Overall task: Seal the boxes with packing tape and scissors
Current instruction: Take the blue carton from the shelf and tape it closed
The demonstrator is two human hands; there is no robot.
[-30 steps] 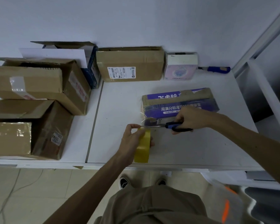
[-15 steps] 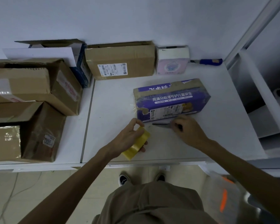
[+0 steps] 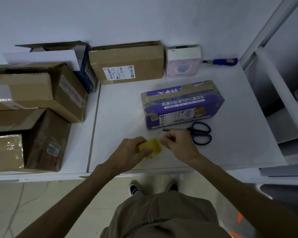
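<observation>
Both hands met over the near edge of the white table [image 3: 120, 107]. With fingers wrapped round it, the left hand [image 3: 131, 152] gripped the yellow tape roll [image 3: 152, 146] from its nine o'clock side. Fingers curled, the right hand [image 3: 178, 146] pinched at the roll's three o'clock edge; whether it had the loose end could not be told. Cardboard boxes [image 3: 33, 93] were stacked at the table's nine o'clock, with a labelled brown box [image 3: 127, 62] at eleven against the wall. At the roll's one o'clock lay the purple box [image 3: 182, 103], brown tape along its top. Just beside its near side the blue-handled scissors [image 3: 199, 133] lay flat, blades together, pointing to nine o'clock. A pink-and-white box [image 3: 182, 63] and a blue-handled tool [image 3: 222, 62] sat at the far edge.
</observation>
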